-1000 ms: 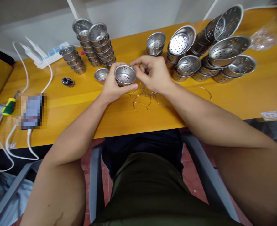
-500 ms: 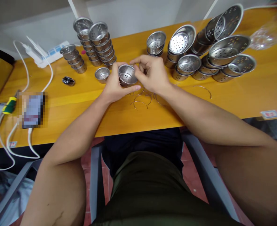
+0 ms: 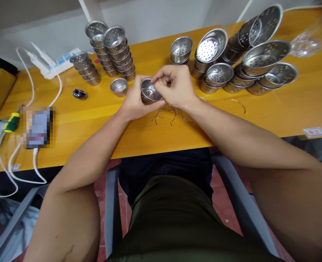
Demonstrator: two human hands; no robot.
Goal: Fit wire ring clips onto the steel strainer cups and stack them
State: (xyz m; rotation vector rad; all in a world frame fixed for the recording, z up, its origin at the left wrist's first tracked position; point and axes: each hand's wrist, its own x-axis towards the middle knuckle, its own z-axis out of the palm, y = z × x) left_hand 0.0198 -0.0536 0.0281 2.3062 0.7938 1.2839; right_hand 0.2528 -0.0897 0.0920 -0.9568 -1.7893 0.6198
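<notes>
left hand (image 3: 136, 99) holds cup (image 3: 148, 93) (right hand (image 3: 176, 86) at rim (image 3: 145, 79)).

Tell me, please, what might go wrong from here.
The held cup could slip if the left hand loosens while the right hand reaches over it. The thin wires lying overlapped on the table might tangle if lifted. The leaning stack of cups could topple if bumped.

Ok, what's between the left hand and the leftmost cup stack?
In the head view, one metal cup stands between the left hand and the leftmost cup stack, with bare tabletop between cup and stack.
</notes>
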